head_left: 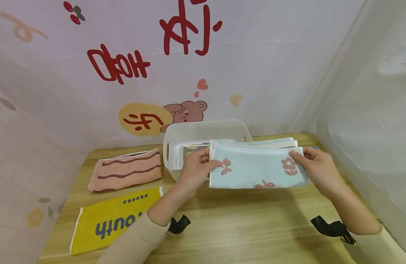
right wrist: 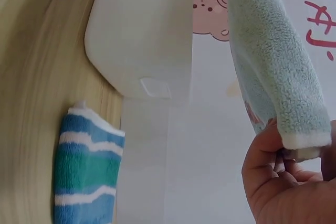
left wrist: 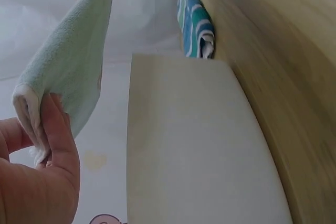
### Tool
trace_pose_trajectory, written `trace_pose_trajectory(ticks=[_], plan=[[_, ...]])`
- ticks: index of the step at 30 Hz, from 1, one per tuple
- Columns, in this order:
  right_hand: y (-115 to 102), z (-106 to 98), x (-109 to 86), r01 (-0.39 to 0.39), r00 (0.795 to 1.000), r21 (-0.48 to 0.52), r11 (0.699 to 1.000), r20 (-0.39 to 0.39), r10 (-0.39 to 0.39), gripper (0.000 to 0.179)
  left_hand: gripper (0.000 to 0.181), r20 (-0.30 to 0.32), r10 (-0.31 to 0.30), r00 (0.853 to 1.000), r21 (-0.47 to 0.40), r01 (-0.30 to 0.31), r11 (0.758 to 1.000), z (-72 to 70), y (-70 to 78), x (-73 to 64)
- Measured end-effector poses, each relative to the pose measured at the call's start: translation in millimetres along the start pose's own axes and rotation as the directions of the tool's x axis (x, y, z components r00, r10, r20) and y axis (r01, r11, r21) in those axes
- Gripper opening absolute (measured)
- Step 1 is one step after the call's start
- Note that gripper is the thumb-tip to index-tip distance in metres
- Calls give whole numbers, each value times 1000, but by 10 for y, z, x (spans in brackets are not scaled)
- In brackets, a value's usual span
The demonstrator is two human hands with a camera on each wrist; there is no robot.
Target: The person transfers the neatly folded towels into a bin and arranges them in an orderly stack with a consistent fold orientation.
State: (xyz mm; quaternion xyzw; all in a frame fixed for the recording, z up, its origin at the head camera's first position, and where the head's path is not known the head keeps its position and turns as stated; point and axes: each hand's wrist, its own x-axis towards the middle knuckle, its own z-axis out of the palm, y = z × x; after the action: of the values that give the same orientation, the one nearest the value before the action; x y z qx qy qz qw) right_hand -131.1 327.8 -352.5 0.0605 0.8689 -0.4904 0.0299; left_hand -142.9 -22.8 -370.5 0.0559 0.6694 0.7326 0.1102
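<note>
A folded light-blue towel [head_left: 249, 168] with pink flowers hangs above the table, held at both ends. My left hand [head_left: 197, 167] pinches its left end between thumb and fingers, while my right hand [head_left: 313, 168] grips the right end. In the left wrist view the towel [left wrist: 73, 61] runs away from the left hand [left wrist: 47, 166] as a folded layer. The right wrist view has the right hand [right wrist: 294, 177] holding the white-edged corner. Behind the towel stands a white bin [head_left: 206, 126], partly hidden, with a grey and yellow cloth [head_left: 189, 149] inside.
Left of the bin lies a folded pink towel [head_left: 127, 170] with brown wavy stripes. Nearer is a yellow towel [head_left: 107, 223] with blue lettering, partly behind the left forearm. A blue, green and white striped towel [right wrist: 86, 166] lies right of the bin. A printed curtain [head_left: 272, 73] hangs behind.
</note>
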Motion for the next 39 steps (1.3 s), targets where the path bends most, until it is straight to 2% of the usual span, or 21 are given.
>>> trace_pose_trajectory(ticks=[7,12,19,22,31,39], plan=[[-116,112,158,-11,1000,68,998,29,9,62,33,-15,-8,1000,1,8,1000,-141,53,52],[-180,175,245,-15,999,59,998,49,12,62,32,-28,-13,1000,32,14,999,-249,78,61],[-316,278,352,30,996,55,998,78,-34,56,30,-71,-32,997,110,40,993,-417,123,56],[-372,307,393,41,996,56,998,83,-46,55,31,-68,-39,997,124,47,991,-465,149,70],[-509,434,535,35,994,68,997,105,-42,56,34,-71,-87,994,117,95,989,-628,187,133],[-624,597,715,17,993,106,994,110,-29,50,37,-93,-101,991,125,112,986,-794,190,233]])
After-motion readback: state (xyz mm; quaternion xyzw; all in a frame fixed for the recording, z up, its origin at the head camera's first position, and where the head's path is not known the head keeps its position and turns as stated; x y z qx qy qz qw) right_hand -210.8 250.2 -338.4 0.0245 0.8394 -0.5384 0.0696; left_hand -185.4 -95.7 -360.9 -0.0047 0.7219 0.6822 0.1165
